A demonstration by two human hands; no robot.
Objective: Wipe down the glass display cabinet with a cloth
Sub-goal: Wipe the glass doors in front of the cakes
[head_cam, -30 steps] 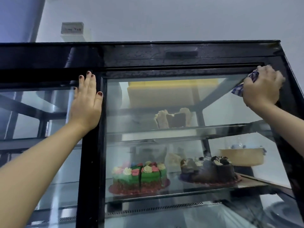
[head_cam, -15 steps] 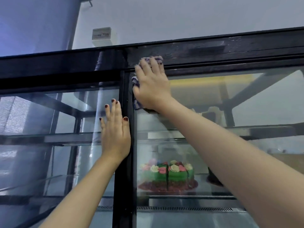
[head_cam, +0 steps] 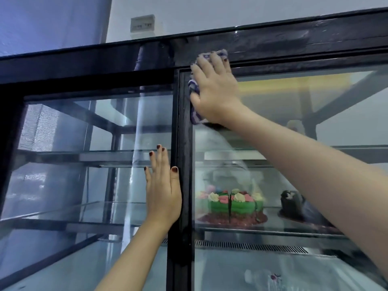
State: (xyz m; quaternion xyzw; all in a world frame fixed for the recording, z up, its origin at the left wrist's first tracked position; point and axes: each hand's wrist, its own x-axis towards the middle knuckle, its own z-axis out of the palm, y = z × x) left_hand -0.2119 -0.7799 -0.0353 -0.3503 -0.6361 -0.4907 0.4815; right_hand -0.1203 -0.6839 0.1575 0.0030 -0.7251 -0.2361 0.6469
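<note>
Right hand: the right hand point(head_cam: 214, 91) lay flat, fingers straight and close together, pressing the cloth against the glass.
Cloth: the purple-and-white cloth point(head_cam: 194, 117) sat under that palm at the top left corner of the right pane, its edges showing past the fingertips and the wrist.
Left hand: the left hand point(head_cam: 162, 192) was flat on the left pane, fingers straight and together, thumb beside the black centre post.
Cabinet: the glass display cabinet point(head_cam: 84, 66) had a black frame and glass shelves.
Inside: a green cake point(head_cam: 235, 204) with flower icing stood on a shelf, a dark cake point(head_cam: 291, 204) near it to the right.
</note>
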